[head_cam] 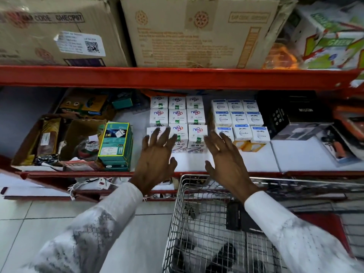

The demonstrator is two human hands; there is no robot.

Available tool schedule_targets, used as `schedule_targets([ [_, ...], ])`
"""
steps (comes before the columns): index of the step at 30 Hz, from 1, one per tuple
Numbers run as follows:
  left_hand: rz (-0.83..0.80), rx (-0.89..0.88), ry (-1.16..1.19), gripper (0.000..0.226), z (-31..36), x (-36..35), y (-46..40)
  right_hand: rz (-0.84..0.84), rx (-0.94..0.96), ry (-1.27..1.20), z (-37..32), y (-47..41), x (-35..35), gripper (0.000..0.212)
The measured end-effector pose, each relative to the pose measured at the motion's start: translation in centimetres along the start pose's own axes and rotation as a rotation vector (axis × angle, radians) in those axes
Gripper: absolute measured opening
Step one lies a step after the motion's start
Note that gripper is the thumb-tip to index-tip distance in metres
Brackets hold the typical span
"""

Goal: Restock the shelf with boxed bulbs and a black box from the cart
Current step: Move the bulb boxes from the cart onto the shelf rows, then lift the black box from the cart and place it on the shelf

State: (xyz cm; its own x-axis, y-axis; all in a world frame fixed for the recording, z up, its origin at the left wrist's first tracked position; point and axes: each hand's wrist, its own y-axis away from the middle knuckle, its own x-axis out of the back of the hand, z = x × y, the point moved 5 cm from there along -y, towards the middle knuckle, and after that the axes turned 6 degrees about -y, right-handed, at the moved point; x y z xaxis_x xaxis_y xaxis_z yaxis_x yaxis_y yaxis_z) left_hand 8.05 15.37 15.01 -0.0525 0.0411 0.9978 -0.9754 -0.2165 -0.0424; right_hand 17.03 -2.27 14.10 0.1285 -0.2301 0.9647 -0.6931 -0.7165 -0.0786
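White boxed bulbs [178, 117] stand in a three-by-three block on the white shelf [256, 160]. A second block of white and blue bulb boxes [239, 119] stands just right of it. My left hand [157, 154] hovers open, fingertips over the front-left boxes. My right hand [226, 156] is open too, fingers spread in the gap between the two blocks. Neither hand holds anything. A black box [238, 215] lies in the wire cart [197, 213] below my right wrist, partly hidden by my sleeve.
Black boxes [291, 113] sit at the shelf's right. Green boxes [116, 144] and open cartons of goods [59, 138] crowd the left. Large cardboard cartons [197, 32] fill the red shelf above. Tiled floor [39, 223] lies left of the cart.
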Motion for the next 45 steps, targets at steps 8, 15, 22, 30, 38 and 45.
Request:
schedule_targets([
  [8,0.054,-0.276,-0.026,0.082,11.4,-2.7,5.0,-0.020,-0.218,0.044,5.5,12.1,-0.9,0.082],
  [15,-0.197,-0.395,0.013,0.077,20.4,-9.4,6.1,-0.143,-0.414,-0.021,12.8,20.7,-4.4,0.075],
  [22,-0.519,-0.161,0.340,0.069,26.8,-15.3,6.2,-0.191,-0.736,-0.397,20.9,25.4,-9.3,0.064],
  [30,-0.765,0.644,1.011,0.047,28.9,-24.3,4.9,-0.283,-1.190,-0.983,28.8,26.8,-18.0,0.069],
  [38,-0.905,0.889,1.059,0.051,29.8,-24.8,4.2,-0.251,-1.327,-1.220,28.7,24.2,-17.4,0.038],
  [45,-0.934,0.797,1.180,0.047,27.5,-20.9,4.8,-0.108,-1.338,-1.303,27.8,25.1,-13.0,0.046],
])
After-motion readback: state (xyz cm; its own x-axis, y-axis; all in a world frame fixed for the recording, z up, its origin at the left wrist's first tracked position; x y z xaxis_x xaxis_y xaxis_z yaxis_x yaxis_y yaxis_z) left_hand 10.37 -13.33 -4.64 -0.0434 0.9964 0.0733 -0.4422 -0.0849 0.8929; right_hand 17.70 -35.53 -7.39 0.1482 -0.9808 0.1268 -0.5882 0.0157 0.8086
